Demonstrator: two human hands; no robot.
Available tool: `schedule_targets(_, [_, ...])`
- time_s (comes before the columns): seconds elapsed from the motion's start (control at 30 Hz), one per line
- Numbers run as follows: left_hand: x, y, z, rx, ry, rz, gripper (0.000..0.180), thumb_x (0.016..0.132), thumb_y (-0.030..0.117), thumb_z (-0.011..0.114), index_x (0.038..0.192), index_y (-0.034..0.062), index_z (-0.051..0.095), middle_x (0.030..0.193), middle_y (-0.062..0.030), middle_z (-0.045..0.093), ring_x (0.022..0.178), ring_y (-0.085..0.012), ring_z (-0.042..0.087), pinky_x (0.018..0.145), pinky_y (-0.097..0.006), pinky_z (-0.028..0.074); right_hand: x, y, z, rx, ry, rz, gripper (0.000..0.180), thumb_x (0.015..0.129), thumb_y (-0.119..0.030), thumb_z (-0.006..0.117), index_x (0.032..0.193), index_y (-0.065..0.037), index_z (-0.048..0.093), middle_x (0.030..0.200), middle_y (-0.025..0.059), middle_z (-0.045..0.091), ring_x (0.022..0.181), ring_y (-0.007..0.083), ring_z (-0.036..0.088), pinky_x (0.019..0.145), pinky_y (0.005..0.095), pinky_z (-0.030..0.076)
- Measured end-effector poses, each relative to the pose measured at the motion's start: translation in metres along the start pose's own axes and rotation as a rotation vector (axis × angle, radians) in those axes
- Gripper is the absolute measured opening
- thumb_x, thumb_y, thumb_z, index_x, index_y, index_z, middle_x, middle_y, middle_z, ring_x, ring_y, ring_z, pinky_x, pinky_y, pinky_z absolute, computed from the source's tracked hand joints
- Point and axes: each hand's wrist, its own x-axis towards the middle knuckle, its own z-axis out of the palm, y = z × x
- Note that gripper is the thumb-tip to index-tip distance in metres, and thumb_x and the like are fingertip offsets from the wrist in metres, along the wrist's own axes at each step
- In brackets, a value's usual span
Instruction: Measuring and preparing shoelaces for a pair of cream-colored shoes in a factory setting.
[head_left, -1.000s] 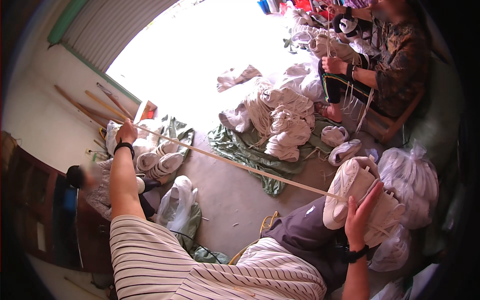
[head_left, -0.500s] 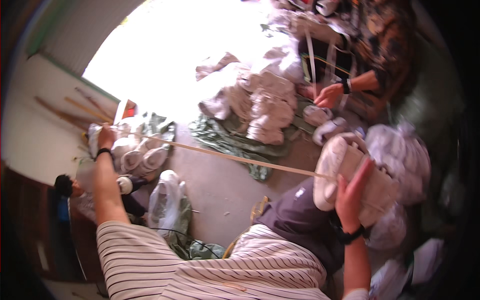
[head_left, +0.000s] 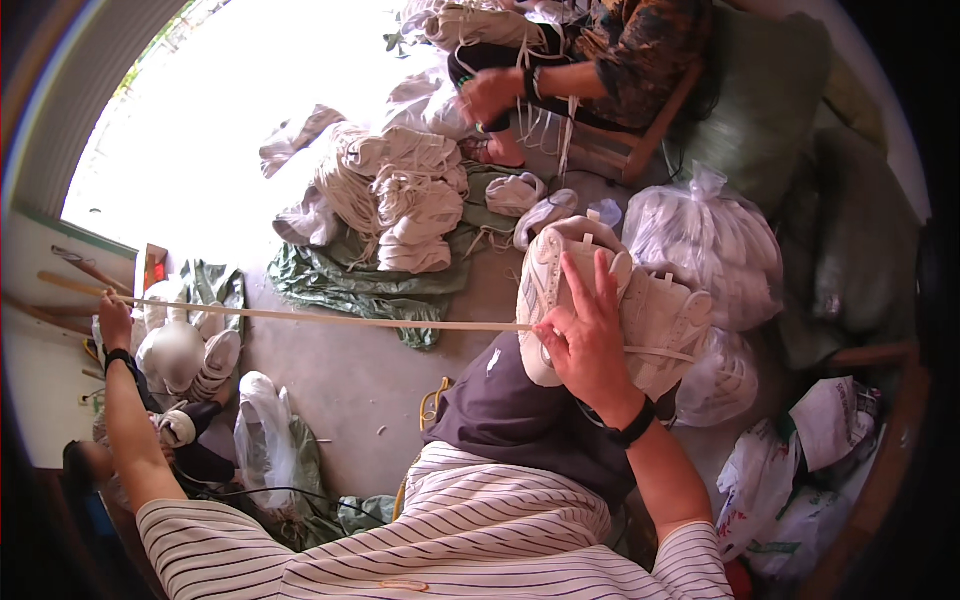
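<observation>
A pale shoelace (head_left: pixel 330 319) is stretched almost level across the view. My left hand (head_left: pixel 115 322), arm reaching far out to the left, is closed on it near one end, with a short tail sticking out past the fingers. My right hand (head_left: pixel 592 355) pinches the lace between thumb and forefinger beside a white sneaker (head_left: pixel 540 310), its other fingers spread upward over the shoe. That sneaker rests at my dark-trousered knee. A second white sneaker (head_left: pixel 668 335) lies just right of my hand, a lace across it.
Piled white shoes (head_left: pixel 415 200) lie on a green sheet (head_left: pixel 330 290) ahead. A co-worker's hand (head_left: pixel 490 95) is beyond. Another person is at the left beside more shoes (head_left: pixel 215 360). Bagged shoes (head_left: pixel 705 240), full green sacks (head_left: pixel 765 90) and plastic bags (head_left: pixel 765 470) crowd the right.
The view has swung right. My right hand has shifted from lying along the shoe to pinching the lace with its other fingers raised. The lace stays taut. The co-worker's hand has lifted.
</observation>
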Motion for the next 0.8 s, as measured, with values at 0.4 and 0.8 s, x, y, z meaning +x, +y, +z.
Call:
schedule_targets(0.4, [-0.303, 0.299, 0.210, -0.506, -0.628, 0.727, 0.013, 0.098, 0.008, 0.045, 0.099, 0.0052, 0.058, 0.076, -0.0072, 0.054, 0.068, -0.0200, 0.055, 0.061, -0.036, 0.046, -0.020, -0.116, -0.087, 0.789, -0.295, -0.387, 0.019, 0.086, -0.018, 0.077, 0.087, -0.005, 0.064, 0.083, 0.0058, 0.062, 0.087, 0.0255, 0.063, 0.089, 0.0407, 0.052])
schedule_targets(0.8, [-0.476, 0.430, 0.217, -0.720, -0.852, 0.716, 0.009, 0.095, 0.009, 0.048, 0.091, 0.0018, 0.045, 0.074, -0.0235, 0.055, 0.073, -0.0479, 0.056, 0.064, -0.049, 0.045, -0.020, -0.135, -0.090, 0.979, -0.150, -0.403, 0.019, 0.084, -0.019, 0.075, 0.085, -0.006, 0.062, 0.079, 0.0061, 0.058, 0.079, 0.0245, 0.060, 0.073, 0.0361, 0.049])
